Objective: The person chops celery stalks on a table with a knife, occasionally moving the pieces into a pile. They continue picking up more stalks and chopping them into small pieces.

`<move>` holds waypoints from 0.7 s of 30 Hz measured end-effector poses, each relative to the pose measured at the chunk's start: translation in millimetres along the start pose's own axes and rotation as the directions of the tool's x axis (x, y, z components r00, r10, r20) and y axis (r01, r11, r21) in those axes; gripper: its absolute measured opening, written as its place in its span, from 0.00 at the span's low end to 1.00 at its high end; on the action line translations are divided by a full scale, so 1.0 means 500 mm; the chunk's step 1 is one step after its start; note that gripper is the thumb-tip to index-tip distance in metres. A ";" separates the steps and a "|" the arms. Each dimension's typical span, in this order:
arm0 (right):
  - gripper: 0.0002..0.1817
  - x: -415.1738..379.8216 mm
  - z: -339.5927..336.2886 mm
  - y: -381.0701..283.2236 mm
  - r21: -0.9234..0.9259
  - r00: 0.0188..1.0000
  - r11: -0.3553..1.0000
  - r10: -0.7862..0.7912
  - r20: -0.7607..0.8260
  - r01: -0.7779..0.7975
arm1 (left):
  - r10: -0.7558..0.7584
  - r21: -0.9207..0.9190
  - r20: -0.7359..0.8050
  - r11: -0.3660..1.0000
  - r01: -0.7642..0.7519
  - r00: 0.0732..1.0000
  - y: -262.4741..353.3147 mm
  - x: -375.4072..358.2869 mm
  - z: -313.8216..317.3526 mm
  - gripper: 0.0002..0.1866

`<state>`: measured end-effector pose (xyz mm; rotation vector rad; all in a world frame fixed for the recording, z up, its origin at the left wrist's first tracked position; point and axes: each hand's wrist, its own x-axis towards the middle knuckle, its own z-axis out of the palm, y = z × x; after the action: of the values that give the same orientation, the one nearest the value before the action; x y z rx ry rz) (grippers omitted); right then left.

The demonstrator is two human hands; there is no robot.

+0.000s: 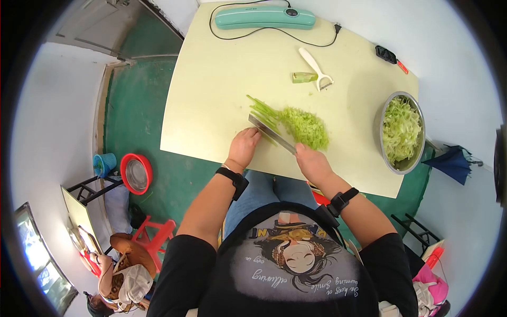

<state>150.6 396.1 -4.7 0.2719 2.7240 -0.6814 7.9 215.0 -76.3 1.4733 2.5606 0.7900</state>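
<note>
My right hand [312,161] is closed round the handle of a kitchen knife [272,133]. The blade slants up and left across a bundle of thin green vegetable strips [261,108] on the table. Just left of the blade, my left hand [244,147] has its fingers curled together on the near end of the strips, which it mostly hides. To the right of the strips lies a loose heap of finely chopped green vegetable [309,127].
Farther back on the pale table [211,95] are a white peeler [315,64], a vegetable stub [302,77], a turquoise corded appliance [264,17] and a black object [386,54]. A metal bowl [378,129] of shredded vegetable stands right. Another person [129,269] sits lower left.
</note>
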 end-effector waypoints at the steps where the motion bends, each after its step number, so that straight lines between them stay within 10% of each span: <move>1: 0.03 -0.005 -0.006 0.000 0.032 1.000 0.999 -0.013 -0.014 0.013 | 0.000 0.000 0.001 1.000 0.000 1.000 -0.001 0.000 0.000 0.09; 21: 0.08 -0.012 -0.003 0.011 0.068 1.000 0.997 -0.026 -0.014 0.027 | 0.046 0.028 0.025 0.999 -0.046 0.999 -0.008 -0.003 0.002 0.10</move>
<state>157.4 401.0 -3.8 0.2577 2.7252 -0.7835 5.9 212.5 -79.3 1.5453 2.5388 0.7394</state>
